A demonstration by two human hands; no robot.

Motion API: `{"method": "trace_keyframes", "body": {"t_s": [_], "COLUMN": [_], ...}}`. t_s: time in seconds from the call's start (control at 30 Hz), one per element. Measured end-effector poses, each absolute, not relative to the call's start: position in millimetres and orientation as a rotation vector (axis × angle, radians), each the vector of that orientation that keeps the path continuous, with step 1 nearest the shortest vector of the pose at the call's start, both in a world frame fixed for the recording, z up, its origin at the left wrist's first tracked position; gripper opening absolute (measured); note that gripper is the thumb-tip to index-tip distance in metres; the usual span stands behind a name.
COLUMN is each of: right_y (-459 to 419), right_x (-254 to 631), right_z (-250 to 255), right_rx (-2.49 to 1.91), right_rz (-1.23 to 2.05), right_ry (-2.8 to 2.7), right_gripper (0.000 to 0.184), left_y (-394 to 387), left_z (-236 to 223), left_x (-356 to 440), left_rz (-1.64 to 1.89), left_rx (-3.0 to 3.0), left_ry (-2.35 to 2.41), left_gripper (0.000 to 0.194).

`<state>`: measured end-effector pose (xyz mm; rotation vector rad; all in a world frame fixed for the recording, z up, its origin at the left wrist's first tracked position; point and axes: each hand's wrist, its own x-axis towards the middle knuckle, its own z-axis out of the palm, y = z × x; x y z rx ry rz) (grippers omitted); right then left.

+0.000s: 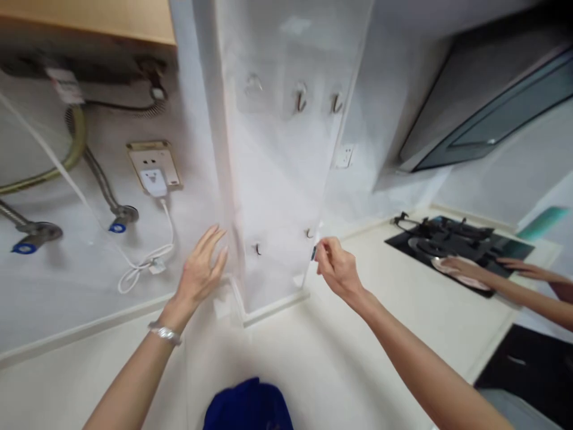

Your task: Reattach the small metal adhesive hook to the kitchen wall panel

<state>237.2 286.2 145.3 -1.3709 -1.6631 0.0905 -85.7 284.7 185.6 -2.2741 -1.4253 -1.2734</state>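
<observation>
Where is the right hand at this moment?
In the head view, the right hand is right of centre, fingers pinched at the white pillar's right edge beside a small hook, above the countertop.

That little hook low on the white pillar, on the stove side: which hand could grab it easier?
Probably the right hand. Its pinched fingertips sit right beside that small hook at the pillar's edge. The left hand is open, on the pillar's other side, farther off.

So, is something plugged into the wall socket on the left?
Yes, a white plug sits in the wall socket, and its white cable hangs down in a loop.
</observation>
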Motion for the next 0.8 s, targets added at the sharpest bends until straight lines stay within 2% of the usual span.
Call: {"method": "trace_keyframes", "body": {"t_s": [0.2,0.3,0.47,0.6,0.67,0.8], "right_y": [148,84,51,63,66,70], "right_x": [302,306,307,300,296,290], "right_z": [-73,-142,-171,-177,-181,-190], "right_rx": [-1.698,-1.764,-1.876,-1.924,-1.902,-1.793], "right_rz": [0.762,0.931,0.689,0.521,0.451,0.260], "right_ry": [-1.562,-1.494,-1.568,-1.599,-1.609,-1.675], "right_gripper": [0.040,0.043,0.042,0.041,0.039,0.032], "left_y": [199,156,100,71,62,61], "left_z": [61,19,-9,-32,-49,-76], "left_x": [-92,-64,-29,-12,-6,5], "left_rz": [-0.859,-0.651,-0.183,0.167,0.368,0.467], "left_rx": [-2.794,-2.965,-3.159,-2.931,-2.751,-2.627], "left_ry": [-2.089,-2.382,-2.568,-2.430,-2.419,-2.427], "left_gripper": [0.041,0.042,0.042,0.026,0.029,0.031]}}
